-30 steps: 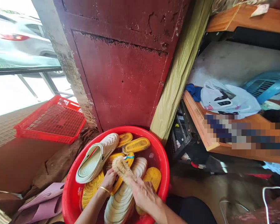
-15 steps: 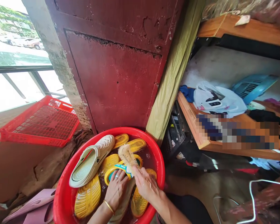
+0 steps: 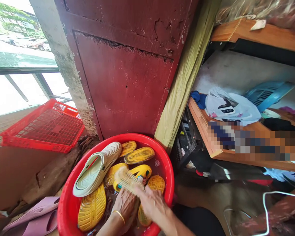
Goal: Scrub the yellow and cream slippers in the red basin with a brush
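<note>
My right hand (image 3: 152,201) is closed around a scrubbing brush with pale bristles (image 3: 125,178), which is blurred by motion. The brush lies across a yellow sandal (image 3: 144,170) and hides much of it. Under the brush, my left hand (image 3: 126,201), with a gold bangle at the wrist, grips the sandal; its fingertips are partly covered. Both hands are over a red tub (image 3: 170,170) of dark water. Around them in the tub are a pale green clog (image 3: 87,179) on the left and several yellow slippers (image 3: 92,208), some sole up.
A red plastic basket (image 3: 46,126) sits by the window at left. Purple slippers (image 3: 39,218) lie left of the tub. Behind it stands a dark red door (image 3: 127,98). At right, wooden shelves (image 3: 216,153) hold a plastic bag (image 3: 232,105); a white cable (image 3: 265,209) hangs below.
The brush has swung left and down across the sandal, now over my left fingers. The sandal has turned, its yellow side now showing at the upper right. The view has shifted slightly.
</note>
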Action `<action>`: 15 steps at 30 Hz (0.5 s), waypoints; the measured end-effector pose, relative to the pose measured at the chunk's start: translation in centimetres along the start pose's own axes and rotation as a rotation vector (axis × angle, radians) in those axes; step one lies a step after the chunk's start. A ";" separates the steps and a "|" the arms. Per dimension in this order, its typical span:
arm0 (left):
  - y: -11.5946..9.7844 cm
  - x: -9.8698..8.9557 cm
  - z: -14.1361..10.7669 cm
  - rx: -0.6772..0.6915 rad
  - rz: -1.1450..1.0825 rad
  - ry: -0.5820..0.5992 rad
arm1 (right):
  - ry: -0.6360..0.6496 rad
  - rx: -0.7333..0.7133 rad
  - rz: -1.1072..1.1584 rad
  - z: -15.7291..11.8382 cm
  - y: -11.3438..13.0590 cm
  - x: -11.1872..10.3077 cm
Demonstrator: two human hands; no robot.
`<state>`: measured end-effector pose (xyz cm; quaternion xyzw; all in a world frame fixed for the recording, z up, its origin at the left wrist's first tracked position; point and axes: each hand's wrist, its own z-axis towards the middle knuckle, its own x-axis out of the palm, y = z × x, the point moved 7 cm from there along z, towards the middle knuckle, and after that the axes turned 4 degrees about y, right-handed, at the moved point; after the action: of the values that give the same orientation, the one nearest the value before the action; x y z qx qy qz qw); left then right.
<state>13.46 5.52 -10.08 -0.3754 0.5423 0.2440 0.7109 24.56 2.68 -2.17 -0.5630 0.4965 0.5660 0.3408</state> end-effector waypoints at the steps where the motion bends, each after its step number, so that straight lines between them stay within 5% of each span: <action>1: -0.4 0.0 -0.1 0.014 0.017 0.008 | 0.005 0.024 -0.009 0.3 -0.4 -0.2; 11: -0.9 0.0 0.0 0.034 0.139 0.054 | -0.063 0.164 0.046 1.6 -6.5 -1.9; 15: -0.3 0.8 0.7 0.025 0.113 0.178 | -0.067 0.178 0.023 1.2 -6.0 -1.3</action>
<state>14.33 5.80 -10.66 -0.3554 0.6266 0.2427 0.6498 30.07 5.70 -2.15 -0.5054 0.5396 0.5422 0.3993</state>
